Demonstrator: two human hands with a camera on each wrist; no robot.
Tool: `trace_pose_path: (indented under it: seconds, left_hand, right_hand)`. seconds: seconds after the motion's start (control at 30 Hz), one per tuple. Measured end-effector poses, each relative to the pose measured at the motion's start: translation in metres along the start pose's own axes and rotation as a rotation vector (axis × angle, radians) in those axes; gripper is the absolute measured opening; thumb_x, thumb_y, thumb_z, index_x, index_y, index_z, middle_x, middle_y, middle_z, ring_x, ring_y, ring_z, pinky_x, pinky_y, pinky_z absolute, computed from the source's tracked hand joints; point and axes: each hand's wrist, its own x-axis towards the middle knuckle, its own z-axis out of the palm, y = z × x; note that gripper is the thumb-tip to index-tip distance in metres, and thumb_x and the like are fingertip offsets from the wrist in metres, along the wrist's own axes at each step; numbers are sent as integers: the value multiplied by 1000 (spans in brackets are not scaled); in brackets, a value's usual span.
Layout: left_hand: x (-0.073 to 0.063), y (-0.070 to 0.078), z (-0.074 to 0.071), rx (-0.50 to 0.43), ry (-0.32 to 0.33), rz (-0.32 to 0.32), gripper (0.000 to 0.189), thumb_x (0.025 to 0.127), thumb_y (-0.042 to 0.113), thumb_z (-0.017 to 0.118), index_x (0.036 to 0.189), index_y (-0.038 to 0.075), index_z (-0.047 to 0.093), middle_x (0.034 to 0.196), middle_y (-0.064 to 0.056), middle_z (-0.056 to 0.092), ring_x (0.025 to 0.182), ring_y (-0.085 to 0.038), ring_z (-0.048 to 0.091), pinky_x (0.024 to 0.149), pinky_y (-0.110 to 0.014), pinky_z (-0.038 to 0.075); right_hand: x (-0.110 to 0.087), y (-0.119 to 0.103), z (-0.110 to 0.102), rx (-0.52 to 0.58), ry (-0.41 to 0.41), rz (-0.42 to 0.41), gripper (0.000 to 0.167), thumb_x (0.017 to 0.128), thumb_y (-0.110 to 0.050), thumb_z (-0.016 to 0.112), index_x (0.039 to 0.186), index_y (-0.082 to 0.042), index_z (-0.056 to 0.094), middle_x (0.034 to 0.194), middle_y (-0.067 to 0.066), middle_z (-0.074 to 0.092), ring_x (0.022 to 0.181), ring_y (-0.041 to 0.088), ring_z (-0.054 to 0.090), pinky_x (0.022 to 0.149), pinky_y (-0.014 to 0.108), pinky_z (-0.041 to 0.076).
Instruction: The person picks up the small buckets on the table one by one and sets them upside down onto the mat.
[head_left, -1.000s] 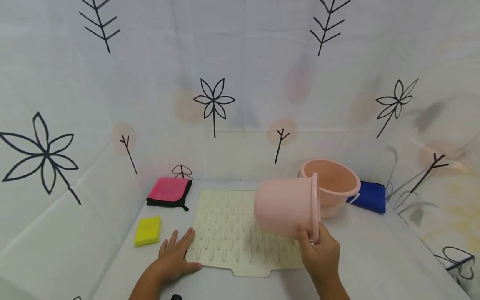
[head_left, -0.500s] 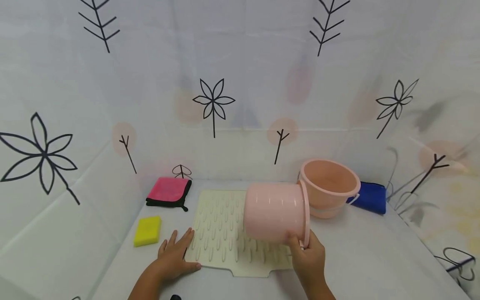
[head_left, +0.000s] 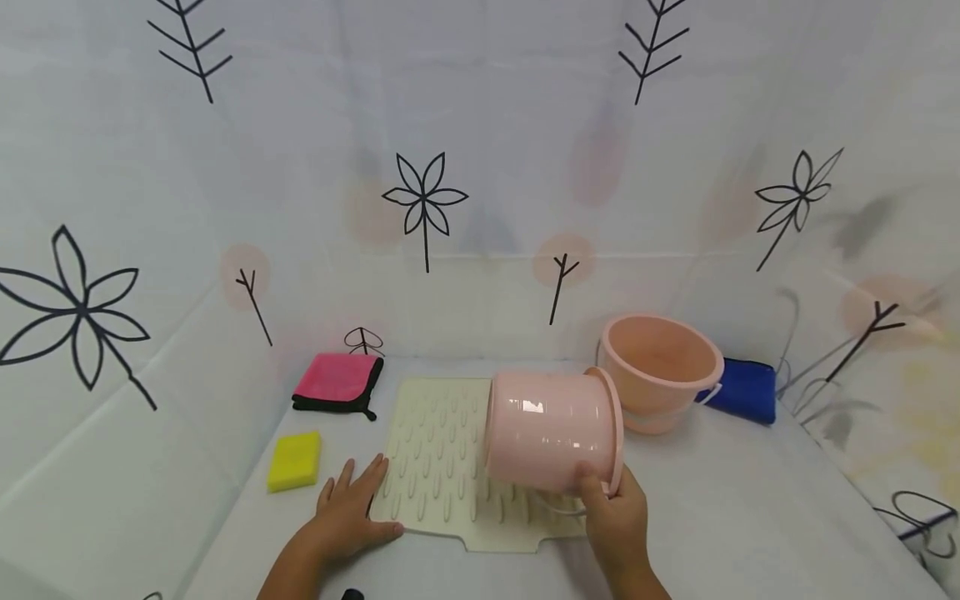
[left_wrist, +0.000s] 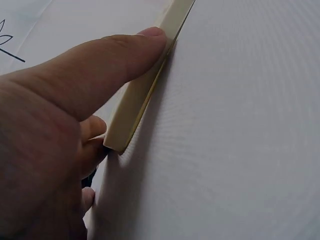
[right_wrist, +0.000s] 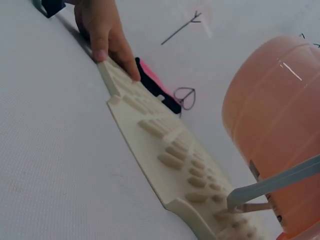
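Flower-printed white sheeting [head_left: 487, 100] rises behind the pale tabletop [head_left: 735, 517], where I see the right hand [head_left: 618, 518] gripping the rim of a pink bucket [head_left: 547, 429], tipped sideways over the cream ridged board [head_left: 435, 454], below and right of frame centre. Fingers spread wide, the left hand [head_left: 347, 518] touches the board's near corner, lower left (a yellow sponge [head_left: 294, 461] lies near it). One peach bucket [head_left: 652, 404] stands upright, centre right.
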Motion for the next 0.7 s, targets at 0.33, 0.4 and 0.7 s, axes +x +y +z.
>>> trace_pose_path:
  seconds: [0.33,0.4,0.7]
  left_hand:
    - [-6,35,-24,-42,145,-12,69,94,48,74,152,14,54,154,-13,54,144,-38,47,116,-70,33]
    - [-7,46,-26,-114,209,20,63,98,46,70,151,15,54,154,-11,54,142,-34,50,115,-67,38]
    - [1,96,-19,-497,206,338,65,102,48,63,160,36,35,168,1,33,153,-34,38,115,-73,35]
  right_hand:
    - [-4,0,1,7,-22,45,19,100,-17,70,102,2,68,81,3,62,73,12,58,64,21,51]
    - [-5,-1,0,5,-9,38,18,99,-16,71,99,2,68,80,4,63,73,12,58,65,21,51]
    - [-7,0,1,23,-20,37,20,100,-17,71,101,3,69,79,3,62,70,12,59,62,22,52]
